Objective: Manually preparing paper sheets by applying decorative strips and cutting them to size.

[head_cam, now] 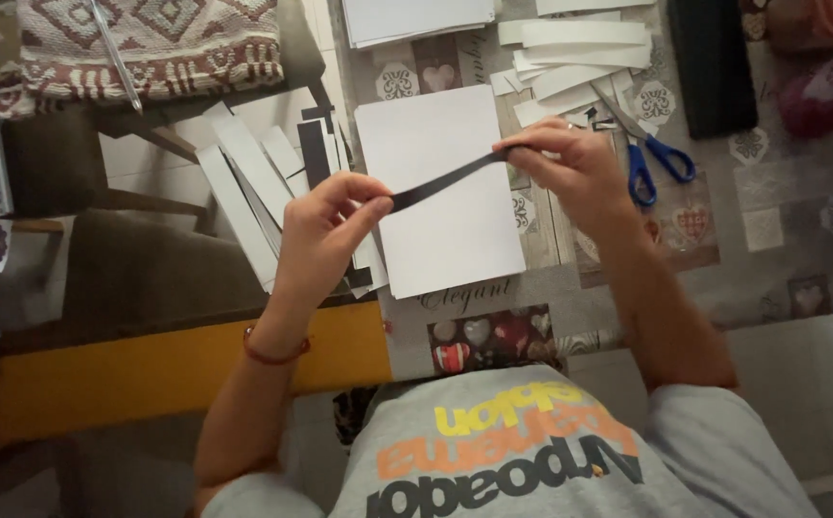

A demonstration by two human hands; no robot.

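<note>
My left hand [325, 235] and my right hand [570, 163] each pinch one end of a narrow black paper strip [445, 179], stretched between them above a white sheet of paper [445, 240] on the table. The strip sags slightly and twists along its length. A red cord bracelet circles my left wrist. Both hands hover over the patterned tablecloth [781, 240].
White and black paper strips [253, 182] fan out left of the sheet. More white strips [579, 53] lie at the back with blue-handled scissors [651, 153]. A black strip stack [714, 62] sits far right. A woven-cushion chair [148, 43] stands at left.
</note>
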